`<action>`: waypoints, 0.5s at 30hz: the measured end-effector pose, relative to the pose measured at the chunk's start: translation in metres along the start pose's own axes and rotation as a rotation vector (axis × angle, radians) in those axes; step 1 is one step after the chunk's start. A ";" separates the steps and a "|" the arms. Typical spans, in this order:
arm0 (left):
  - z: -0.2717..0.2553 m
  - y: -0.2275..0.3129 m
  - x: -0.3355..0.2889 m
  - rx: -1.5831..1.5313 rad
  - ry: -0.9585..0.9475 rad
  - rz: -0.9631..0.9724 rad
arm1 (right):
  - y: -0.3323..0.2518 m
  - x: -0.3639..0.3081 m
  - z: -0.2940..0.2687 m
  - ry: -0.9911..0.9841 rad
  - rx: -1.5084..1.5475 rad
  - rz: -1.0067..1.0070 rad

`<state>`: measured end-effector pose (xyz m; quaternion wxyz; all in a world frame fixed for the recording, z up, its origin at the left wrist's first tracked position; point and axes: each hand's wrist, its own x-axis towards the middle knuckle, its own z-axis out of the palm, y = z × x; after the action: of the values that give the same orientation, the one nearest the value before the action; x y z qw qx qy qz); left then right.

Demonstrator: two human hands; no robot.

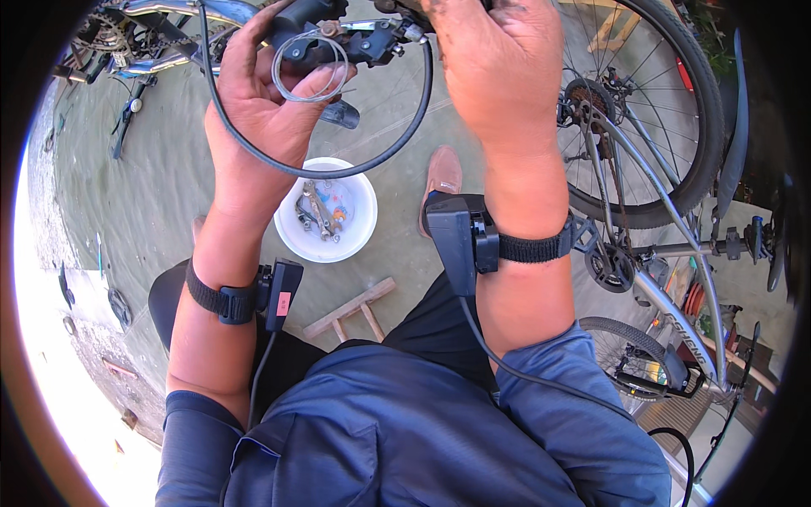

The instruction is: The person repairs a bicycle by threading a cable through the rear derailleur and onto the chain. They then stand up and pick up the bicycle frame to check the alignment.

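My left hand (258, 127) is closed round a black bicycle brake lever assembly (372, 46) at the top of the view. A small coil of thin bare cable (294, 100) hangs over its fingers and thumb. From the assembly a black cable housing (349, 172) droops in a wide loop across my left wrist. My right hand (500, 72) is closed at the right end of the assembly, knuckles up. Its fingertips are partly hidden and cut off by the upper edge, so what they pinch cannot be made out.
Below my hands a white bucket (369, 207) with metal tools and small parts stands on the floor. A silver bicycle (663, 203) lies at the right, its wheel near my right forearm. More bicycle parts (169, 51) are at the upper left. A wooden stool (351, 309) shows between my legs.
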<state>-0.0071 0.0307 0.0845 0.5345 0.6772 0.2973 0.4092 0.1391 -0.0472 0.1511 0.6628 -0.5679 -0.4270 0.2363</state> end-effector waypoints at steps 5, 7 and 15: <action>0.003 0.000 -0.001 -0.040 -0.003 0.018 | 0.015 0.001 0.000 0.045 0.068 -0.009; 0.002 -0.001 -0.001 -0.065 -0.015 0.010 | 0.015 0.002 0.000 0.037 0.070 -0.021; 0.004 0.000 -0.003 -0.062 -0.020 -0.043 | 0.020 0.002 -0.001 0.080 -0.009 -0.103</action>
<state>-0.0050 0.0263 0.0835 0.5666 0.6580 0.2935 0.3998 0.1445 -0.0414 0.1326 0.6879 -0.5573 -0.4300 0.1773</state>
